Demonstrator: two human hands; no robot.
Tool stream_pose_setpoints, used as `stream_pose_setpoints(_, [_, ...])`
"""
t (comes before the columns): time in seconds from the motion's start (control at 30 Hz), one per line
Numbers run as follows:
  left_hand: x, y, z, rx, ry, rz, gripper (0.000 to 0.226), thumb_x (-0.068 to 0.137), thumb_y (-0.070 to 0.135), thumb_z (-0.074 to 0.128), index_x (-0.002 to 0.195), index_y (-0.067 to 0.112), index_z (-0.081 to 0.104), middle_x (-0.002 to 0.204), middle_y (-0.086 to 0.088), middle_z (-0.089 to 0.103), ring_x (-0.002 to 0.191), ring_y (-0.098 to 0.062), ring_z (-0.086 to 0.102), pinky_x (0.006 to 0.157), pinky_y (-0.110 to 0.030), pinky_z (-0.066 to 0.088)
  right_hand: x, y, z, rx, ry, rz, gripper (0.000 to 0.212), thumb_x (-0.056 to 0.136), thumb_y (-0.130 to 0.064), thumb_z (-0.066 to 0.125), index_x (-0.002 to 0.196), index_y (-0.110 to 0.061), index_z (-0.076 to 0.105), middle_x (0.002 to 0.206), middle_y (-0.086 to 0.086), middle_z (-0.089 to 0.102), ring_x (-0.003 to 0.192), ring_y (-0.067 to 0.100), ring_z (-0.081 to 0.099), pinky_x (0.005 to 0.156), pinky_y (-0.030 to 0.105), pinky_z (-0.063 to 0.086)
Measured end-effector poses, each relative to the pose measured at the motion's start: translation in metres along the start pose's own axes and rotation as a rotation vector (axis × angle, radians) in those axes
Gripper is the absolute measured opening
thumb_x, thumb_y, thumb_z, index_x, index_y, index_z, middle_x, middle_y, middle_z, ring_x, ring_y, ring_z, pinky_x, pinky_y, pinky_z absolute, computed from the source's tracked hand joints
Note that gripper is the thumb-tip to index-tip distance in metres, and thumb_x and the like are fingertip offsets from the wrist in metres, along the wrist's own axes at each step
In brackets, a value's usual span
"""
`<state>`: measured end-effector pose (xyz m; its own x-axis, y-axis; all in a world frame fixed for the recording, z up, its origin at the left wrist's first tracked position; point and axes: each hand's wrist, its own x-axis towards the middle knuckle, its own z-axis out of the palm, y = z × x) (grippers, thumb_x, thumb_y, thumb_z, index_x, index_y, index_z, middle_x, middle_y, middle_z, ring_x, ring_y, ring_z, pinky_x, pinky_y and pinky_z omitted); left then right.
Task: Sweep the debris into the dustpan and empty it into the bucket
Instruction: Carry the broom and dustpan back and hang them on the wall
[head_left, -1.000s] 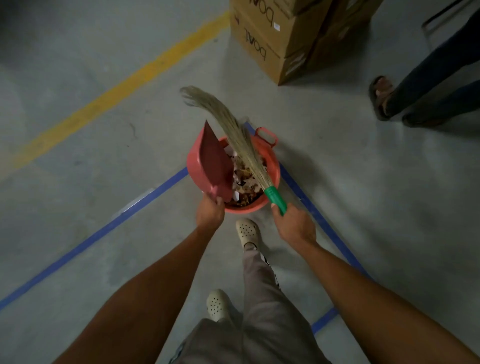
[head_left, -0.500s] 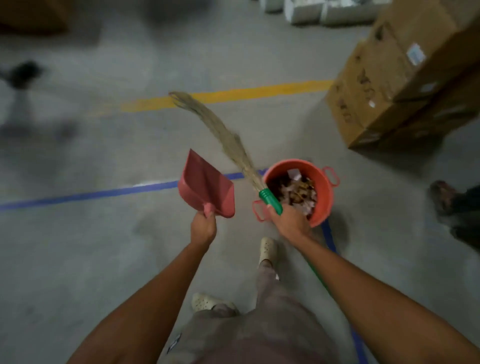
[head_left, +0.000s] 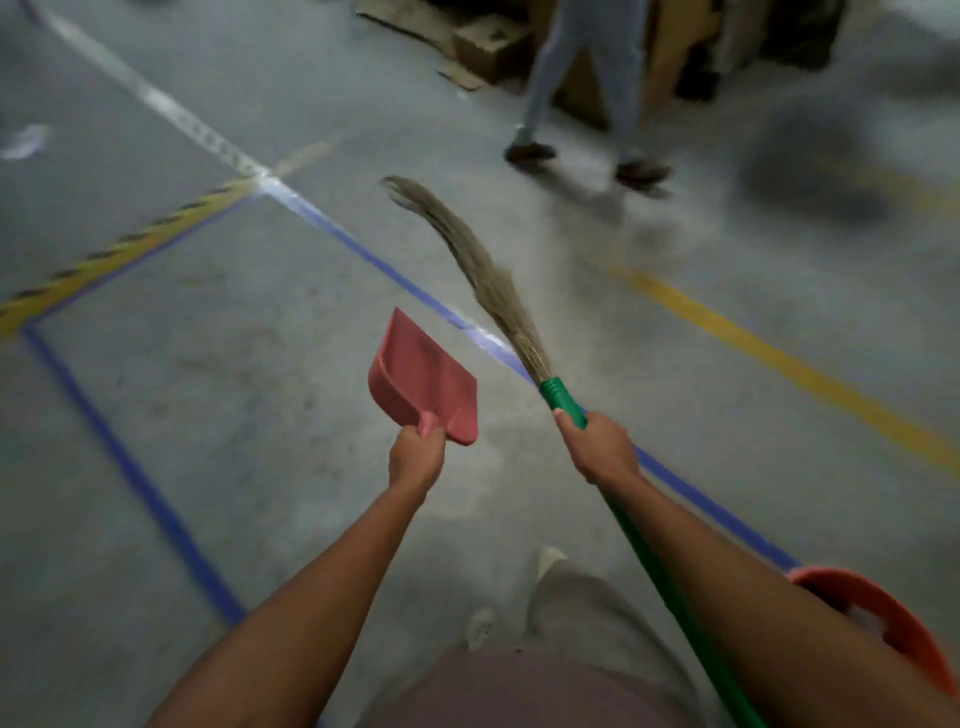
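My left hand (head_left: 415, 460) grips the handle of a red dustpan (head_left: 423, 376), held in the air with its scoop pointing away from me and looking empty. My right hand (head_left: 600, 447) holds the green handle of a broom (head_left: 480, 270); its long grass bristles point forward, off the floor. The orange bucket (head_left: 883, 618) sits at the lower right, mostly hidden behind my right forearm, so its contents do not show. No debris is visible on the grey floor ahead.
Another person's legs (head_left: 582, 88) stand ahead near stacked cardboard boxes (head_left: 488, 47). Blue tape lines (head_left: 130, 467), a yellow line (head_left: 779, 358) and a yellow-black hazard stripe (head_left: 119, 260) mark the concrete floor. My own feet show at the bottom centre.
I have turned left, away from the bucket, which slid from between my hands to the lower right edge. The dustpan came off the bucket rim and both tools swung out over open floor.
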<state>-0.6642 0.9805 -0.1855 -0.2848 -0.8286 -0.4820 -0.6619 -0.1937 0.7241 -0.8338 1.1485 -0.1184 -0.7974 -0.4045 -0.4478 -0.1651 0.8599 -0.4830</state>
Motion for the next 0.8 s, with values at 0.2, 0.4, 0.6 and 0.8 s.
stream_pose_setpoints(0.2, [0.067, -0.028, -0.101, -0.181, 0.230, -0.166, 0.081, 0.064, 0.071, 0.032, 0.103, 0.007, 0.063, 0.096, -0.018, 0.070, 0.088, -0.039, 0.068, 0.076, -0.045, 0.056, 0.049, -0.143, 0.074, -0.055, -0.212, -0.182, 0.052, 0.093, -0.062, 0.048, 0.093, -0.012, 0.060, 0.079, 0.008, 0.067, 0.057, 0.021, 0.064, 0.056, 0.036, 0.059])
stream_pose_setpoints(0.4, [0.155, -0.048, -0.189, -0.338, 0.413, -0.317, 0.069, 0.082, 0.068, 0.039, 0.099, 0.005, 0.063, 0.085, -0.018, 0.067, 0.067, -0.031, 0.063, 0.053, -0.027, 0.045, 0.102, -0.296, 0.164, -0.100, -0.462, -0.259, 0.041, 0.091, -0.049, 0.059, 0.102, -0.010, 0.057, 0.088, 0.012, 0.069, 0.061, 0.020, 0.062, 0.052, 0.029, 0.054])
stream_pose_setpoints(0.6, [0.216, -0.045, -0.289, -0.408, 0.527, -0.393, 0.065, 0.078, 0.066, 0.043, 0.098, 0.008, 0.064, 0.073, -0.007, 0.060, 0.059, -0.023, 0.056, 0.052, -0.025, 0.041, 0.118, -0.440, 0.237, -0.196, -0.739, -0.244, 0.029, 0.086, -0.017, 0.064, 0.109, 0.000, 0.056, 0.076, 0.010, 0.064, 0.054, 0.018, 0.058, 0.049, 0.027, 0.052])
stream_pose_setpoints(0.8, [0.252, -0.066, -0.388, -0.526, 0.690, -0.442, 0.028, 0.088, 0.037, 0.058, 0.089, 0.009, 0.058, 0.066, -0.007, 0.055, 0.053, -0.021, 0.051, 0.047, -0.026, 0.039, 0.106, -0.561, 0.315, -0.296, -0.946, -0.339, 0.031, 0.085, 0.000, 0.060, 0.114, 0.009, 0.053, 0.076, 0.014, 0.059, 0.059, 0.020, 0.055, 0.051, 0.030, 0.050])
